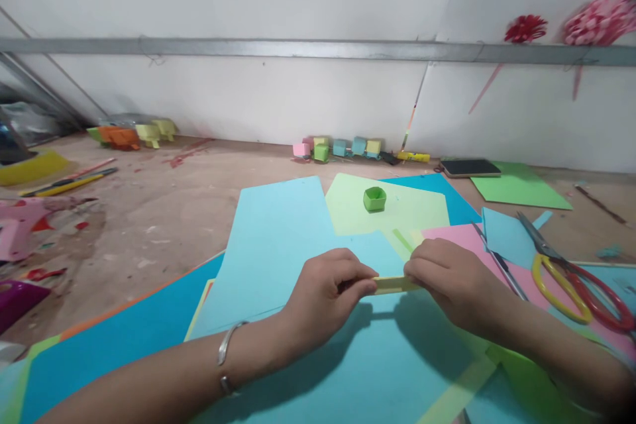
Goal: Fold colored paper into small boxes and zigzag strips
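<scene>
Yellow strip (pixel 391 285) pinched between left hand (pixel 330 291) and right hand (pixel 450 278), shaping seemingly unfinished; green box (pixel 374 199) already formed

With the pale yellow strip (pixel 394 285) as dial centre, the left hand (pixel 325 291) pinches its 9 o'clock end and the right hand (pixel 454 278) its 3 o'clock end — both above a light blue sheet (pixel 318 387). An open green box (pixel 374 199) stands at 12 o'clock; small coloured blocks (pixel 340 147) line the wall (pixel 298 99) at 11 o'clock. Scissors (pixel 552 256) lie at 3 o'clock — blades apart.
</scene>
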Demonstrator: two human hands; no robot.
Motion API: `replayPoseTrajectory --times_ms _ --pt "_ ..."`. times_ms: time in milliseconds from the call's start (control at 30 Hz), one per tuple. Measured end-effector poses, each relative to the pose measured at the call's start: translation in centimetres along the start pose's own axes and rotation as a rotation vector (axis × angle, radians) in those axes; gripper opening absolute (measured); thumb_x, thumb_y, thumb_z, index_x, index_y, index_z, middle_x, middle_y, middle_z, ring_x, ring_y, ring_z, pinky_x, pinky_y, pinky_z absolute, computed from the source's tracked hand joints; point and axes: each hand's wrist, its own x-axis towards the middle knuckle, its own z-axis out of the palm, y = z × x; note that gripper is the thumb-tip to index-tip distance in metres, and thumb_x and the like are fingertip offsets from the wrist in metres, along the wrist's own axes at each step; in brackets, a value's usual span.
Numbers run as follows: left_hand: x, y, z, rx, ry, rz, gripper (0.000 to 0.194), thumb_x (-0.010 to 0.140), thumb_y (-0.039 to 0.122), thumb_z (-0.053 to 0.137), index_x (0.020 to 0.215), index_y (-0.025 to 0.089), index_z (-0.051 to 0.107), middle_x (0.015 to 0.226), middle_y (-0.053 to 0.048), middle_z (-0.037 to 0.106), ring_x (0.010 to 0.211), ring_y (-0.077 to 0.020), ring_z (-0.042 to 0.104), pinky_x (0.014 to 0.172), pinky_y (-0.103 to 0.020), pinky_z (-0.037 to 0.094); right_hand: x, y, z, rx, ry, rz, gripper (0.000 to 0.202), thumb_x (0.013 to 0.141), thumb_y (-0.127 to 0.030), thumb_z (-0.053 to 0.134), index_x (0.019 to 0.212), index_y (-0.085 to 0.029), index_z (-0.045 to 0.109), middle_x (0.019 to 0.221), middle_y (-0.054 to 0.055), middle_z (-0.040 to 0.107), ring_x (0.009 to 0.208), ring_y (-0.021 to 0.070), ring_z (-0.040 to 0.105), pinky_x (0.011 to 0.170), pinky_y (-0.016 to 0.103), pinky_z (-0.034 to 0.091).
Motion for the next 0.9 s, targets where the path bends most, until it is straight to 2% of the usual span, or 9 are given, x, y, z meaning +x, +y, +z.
replayPoseTrajectory --times_ms 200,300,433,600,667,767,900 --pt "-0.1 0.0 0.0 -0.076 -0.01 -0.077 0.017 0.085 0.014 0.062 0.076 0.018 0.076 0.067 -0.001 0.067 0.062 -0.0119 0.061 0.061 -0.022 0.048 -0.1 0.0 -0.1 -0.026 -0.003 0.003 0.033 0.091 -0.003 0.037 0.069 -0.015 0.058 0.064 0.002 0.046 0.06 0.0153 0.038 0.055 0.028 0.026" --pt "0.1 -0.1 -0.1 -0.055 -0.093 -0.141 0.016 0.082 0.012 0.064 0.074 0.019 0.076 0.069 0.0 0.065 0.066 -0.0123 0.061 0.062 -0.022 0.047 -0.1 0.0 0.1 -0.022 -0.015 0.008 0.034 0.091 -0.002 0.036 0.068 -0.016 0.057 0.062 0.001 0.045 0.059 0.0149 0.039 0.054 0.027 0.026" --pt "0.5 -0.3 -0.3 0.051 -0.226 -0.176 0.017 0.079 0.008 0.066 0.076 0.02 0.077 0.069 0.0 0.061 0.068 -0.0128 0.058 0.062 -0.022 0.043 -0.2 0.3 0.5 0.057 -0.092 0.06 0.035 0.091 -0.002 0.033 0.068 -0.017 0.056 0.061 0.001 0.046 0.057 0.0141 0.04 0.053 0.026 0.026" --pt "0.5 -0.8 -0.1 0.127 -0.339 -0.223 0.023 0.075 0.004 0.062 0.074 0.021 0.078 0.062 0.002 0.056 0.066 -0.0129 0.056 0.062 -0.022 0.041 -0.3 0.3 1.6 0.266 -0.241 0.155 0.024 0.09 -0.007 0.041 0.085 -0.017 0.062 0.07 0.002 0.062 0.062 0.0139 0.051 0.057 0.024 0.033" --pt "0.4 -0.9 0.1 0.134 -0.356 -0.246 0.025 0.072 0.003 0.06 0.073 0.021 0.077 0.062 0.003 0.057 0.063 -0.0123 0.055 0.06 -0.022 0.04 -0.4 0.0 2.4 0.254 -0.288 0.194 0.02 0.091 -0.011 0.045 0.081 -0.017 0.062 0.07 0.002 0.063 0.063 0.0145 0.052 0.057 0.024 0.033" --pt "0.2 -0.9 0.4 0.156 -0.385 -0.256 0.024 0.072 0.005 0.059 0.074 0.02 0.077 0.064 0.002 0.059 0.063 -0.0129 0.056 0.06 -0.023 0.04 -0.4 -0.5 3.3 0.161 -0.313 0.214 0.025 0.09 -0.018 0.049 0.067 -0.017 0.056 0.062 0.001 0.056 0.057 0.014 0.045 0.055 0.026 0.027" --pt "0.1 -1.0 1.1 0.286 -0.404 -0.226 0.017 0.074 0.01 0.06 0.08 0.019 0.073 0.066 0.0 0.059 0.065 -0.0161 0.056 0.061 -0.026 0.039 0.0 -1.0 3.7 0.098 -0.391 0.316 0.026 0.088 -0.02 0.054 0.062 -0.018 0.052 0.058 -0.001 0.051 0.054 0.0122 0.039 0.053 0.026 0.02"
